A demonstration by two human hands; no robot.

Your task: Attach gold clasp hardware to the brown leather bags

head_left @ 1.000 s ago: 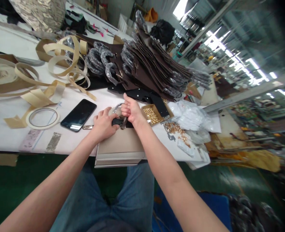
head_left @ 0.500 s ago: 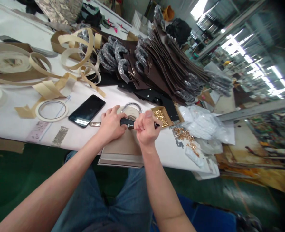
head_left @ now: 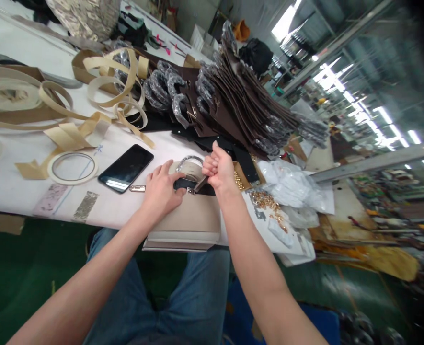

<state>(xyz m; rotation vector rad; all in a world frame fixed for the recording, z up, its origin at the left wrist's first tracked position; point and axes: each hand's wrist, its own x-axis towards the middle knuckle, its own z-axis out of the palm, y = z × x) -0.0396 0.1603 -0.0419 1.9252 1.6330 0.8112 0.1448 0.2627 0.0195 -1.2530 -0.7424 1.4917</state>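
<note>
Head view: on the surface's near edge sits our beige bag. Atop it, our left grip clamps the black strap and our right grip pinches a slim grey piece. A phone lies beyond.

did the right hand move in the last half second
Yes. Against the phone, which stays put, the right hand has shifted farther across the table, away from the person, now overlapping the box of gold studs.
</note>
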